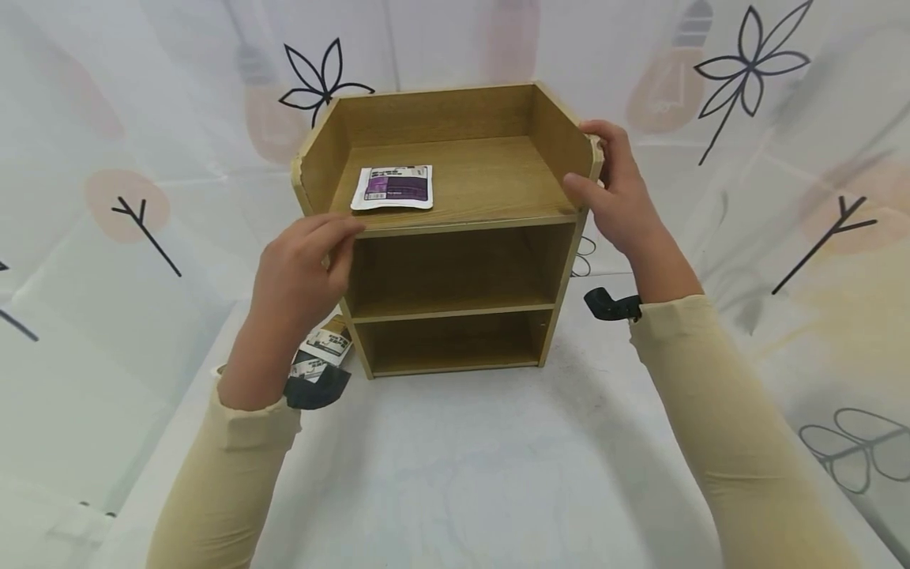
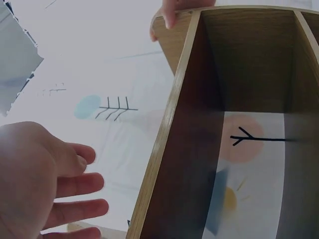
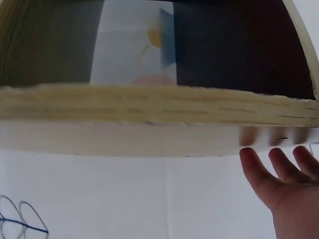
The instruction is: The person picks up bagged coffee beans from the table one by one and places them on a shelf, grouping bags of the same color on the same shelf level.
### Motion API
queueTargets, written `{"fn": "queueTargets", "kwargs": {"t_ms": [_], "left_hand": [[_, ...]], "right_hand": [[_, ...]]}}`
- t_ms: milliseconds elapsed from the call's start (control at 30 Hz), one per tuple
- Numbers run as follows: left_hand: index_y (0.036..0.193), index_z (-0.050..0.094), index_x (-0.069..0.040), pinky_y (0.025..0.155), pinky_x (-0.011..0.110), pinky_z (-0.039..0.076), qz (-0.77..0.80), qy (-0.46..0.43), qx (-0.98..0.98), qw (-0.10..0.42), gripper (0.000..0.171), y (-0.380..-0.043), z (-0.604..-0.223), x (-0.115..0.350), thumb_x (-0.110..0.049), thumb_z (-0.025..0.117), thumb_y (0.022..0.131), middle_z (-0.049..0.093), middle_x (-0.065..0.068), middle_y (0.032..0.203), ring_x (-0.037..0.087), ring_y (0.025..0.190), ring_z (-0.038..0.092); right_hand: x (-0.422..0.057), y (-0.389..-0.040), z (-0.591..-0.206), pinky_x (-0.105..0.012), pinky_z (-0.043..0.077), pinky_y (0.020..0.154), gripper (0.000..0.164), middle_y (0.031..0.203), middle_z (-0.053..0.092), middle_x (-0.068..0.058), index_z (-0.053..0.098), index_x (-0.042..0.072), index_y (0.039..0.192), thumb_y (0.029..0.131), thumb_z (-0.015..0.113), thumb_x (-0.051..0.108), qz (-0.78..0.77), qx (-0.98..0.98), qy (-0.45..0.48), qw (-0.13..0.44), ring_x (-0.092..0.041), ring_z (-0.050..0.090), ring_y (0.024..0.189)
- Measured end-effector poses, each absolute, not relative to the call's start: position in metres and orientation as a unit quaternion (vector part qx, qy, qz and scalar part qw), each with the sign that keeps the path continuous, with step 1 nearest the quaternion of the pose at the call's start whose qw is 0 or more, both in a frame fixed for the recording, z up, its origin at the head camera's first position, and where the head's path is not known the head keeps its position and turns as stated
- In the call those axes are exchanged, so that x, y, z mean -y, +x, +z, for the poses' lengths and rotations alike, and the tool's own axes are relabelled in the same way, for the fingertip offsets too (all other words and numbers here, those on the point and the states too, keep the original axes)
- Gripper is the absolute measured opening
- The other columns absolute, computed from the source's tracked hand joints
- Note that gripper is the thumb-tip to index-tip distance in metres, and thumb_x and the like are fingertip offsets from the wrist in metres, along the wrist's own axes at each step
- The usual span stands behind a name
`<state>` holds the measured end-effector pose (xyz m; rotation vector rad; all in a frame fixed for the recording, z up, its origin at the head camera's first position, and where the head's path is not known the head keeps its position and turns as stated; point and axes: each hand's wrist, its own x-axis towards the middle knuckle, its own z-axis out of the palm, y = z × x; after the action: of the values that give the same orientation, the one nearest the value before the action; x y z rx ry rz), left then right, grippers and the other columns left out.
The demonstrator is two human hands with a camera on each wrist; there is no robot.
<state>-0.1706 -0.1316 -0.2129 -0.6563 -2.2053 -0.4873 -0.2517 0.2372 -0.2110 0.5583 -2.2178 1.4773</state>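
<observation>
A small wooden shelf unit (image 1: 455, 229) stands upright with a raised rim around the back and sides of its top. On that top, toward the left, lies a flat white sachet (image 1: 392, 188) with a purple label. My left hand (image 1: 304, 265) is at the top's front left edge; in the left wrist view its fingers (image 2: 79, 185) are spread and hold nothing, apart from the unit. My right hand (image 1: 620, 194) grips the front right corner of the rim, thumb on the inner side and fingers outside. Its fingers (image 3: 279, 172) show along the outer panel in the right wrist view.
Several sachets (image 1: 323, 348) lie in a pile on the white table (image 1: 455, 474), left of the unit and partly behind my left arm. Two inner compartments of the unit open toward me. A printed white sheet (image 1: 782, 237) hangs behind and at the sides.
</observation>
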Motion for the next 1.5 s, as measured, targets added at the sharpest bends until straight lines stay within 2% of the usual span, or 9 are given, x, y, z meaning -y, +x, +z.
{"fn": "queueTargets", "kwargs": {"t_ms": [167,300,367,533,600,800,1067,1200,1500], "left_hand": [[0.106,0.073,-0.004,0.082,0.045,0.056,-0.208,-0.262,0.842,0.424,0.021,-0.169,-0.217,0.138,-0.005,0.058,0.092,0.074,0.013,0.100,0.030,0.094,0.067],[0.103,0.074,-0.004,0.079,0.046,0.056,-0.219,-0.256,0.832,0.441,0.021,-0.167,-0.220,0.142,-0.004,0.056,0.091,0.074,0.014,0.094,0.030,0.090,0.067],[0.103,0.074,-0.004,0.077,0.047,0.055,-0.219,-0.251,0.832,0.444,0.021,-0.165,-0.222,0.145,-0.004,0.056,0.091,0.074,0.014,0.092,0.031,0.089,0.067],[0.102,0.074,-0.003,0.077,0.048,0.055,-0.226,-0.247,0.829,0.449,0.022,-0.164,-0.229,0.155,-0.003,0.055,0.091,0.074,0.014,0.090,0.031,0.087,0.067],[0.101,0.074,-0.003,0.077,0.049,0.055,-0.231,-0.245,0.826,0.451,0.023,-0.165,-0.232,0.159,-0.002,0.054,0.090,0.074,0.014,0.090,0.031,0.087,0.067],[0.099,0.074,-0.002,0.076,0.049,0.055,-0.227,-0.232,0.832,0.451,0.023,-0.167,-0.241,0.172,-0.003,0.053,0.090,0.074,0.014,0.090,0.032,0.086,0.067],[0.099,0.074,-0.002,0.077,0.050,0.055,-0.225,-0.227,0.840,0.439,0.022,-0.165,-0.252,0.184,-0.003,0.054,0.090,0.074,0.014,0.091,0.032,0.087,0.067],[0.102,0.073,-0.002,0.082,0.050,0.055,-0.221,-0.228,0.849,0.423,0.021,-0.165,-0.257,0.191,-0.004,0.056,0.090,0.074,0.015,0.095,0.032,0.093,0.067],[0.116,0.068,-0.006,0.098,0.053,0.049,-0.211,-0.215,0.897,0.323,0.028,-0.167,-0.265,0.210,-0.006,0.062,0.088,0.066,0.013,0.121,0.033,0.119,0.058]], "right_hand": [[-0.234,-0.254,-0.206,-0.037,0.041,0.096,0.064,0.133,0.039,-0.001,0.030,0.034,0.147,0.092,0.060,0.017,0.538,0.798,0.189,0.194,-0.022,0.045,0.119],[-0.227,-0.258,-0.206,-0.038,0.035,0.108,0.075,0.152,0.026,0.002,0.024,0.039,0.150,0.090,0.062,0.016,0.583,0.768,0.185,0.190,-0.021,0.037,0.133],[-0.224,-0.261,-0.208,-0.036,0.033,0.109,0.076,0.156,0.022,0.003,0.025,0.038,0.150,0.089,0.063,0.014,0.610,0.745,0.186,0.194,-0.022,0.034,0.136],[-0.220,-0.265,-0.213,-0.036,0.034,0.101,0.054,0.145,0.030,0.001,0.038,0.036,0.138,0.093,0.056,0.010,0.649,0.715,0.170,0.200,-0.025,0.036,0.131],[-0.219,-0.267,-0.214,-0.037,0.033,0.102,0.046,0.143,0.030,0.003,0.041,0.034,0.132,0.095,0.052,0.008,0.660,0.704,0.167,0.203,-0.025,0.035,0.132],[-0.216,-0.268,-0.214,-0.036,0.030,0.103,0.042,0.143,0.030,0.005,0.045,0.031,0.125,0.094,0.048,0.003,0.685,0.674,0.172,0.215,-0.023,0.032,0.134],[-0.211,-0.266,-0.220,-0.035,0.032,0.097,0.044,0.139,0.033,0.005,0.046,0.028,0.126,0.092,0.048,0.000,0.686,0.669,0.179,0.223,-0.023,0.036,0.129],[-0.210,-0.267,-0.219,-0.034,0.032,0.099,0.044,0.139,0.034,0.002,0.045,0.026,0.126,0.091,0.048,-0.001,0.680,0.665,0.202,0.233,-0.024,0.036,0.130],[-0.211,-0.267,-0.217,-0.033,0.034,0.095,0.046,0.136,0.035,0.001,0.045,0.025,0.126,0.089,0.049,-0.001,0.670,0.670,0.206,0.245,-0.025,0.038,0.125]]}}
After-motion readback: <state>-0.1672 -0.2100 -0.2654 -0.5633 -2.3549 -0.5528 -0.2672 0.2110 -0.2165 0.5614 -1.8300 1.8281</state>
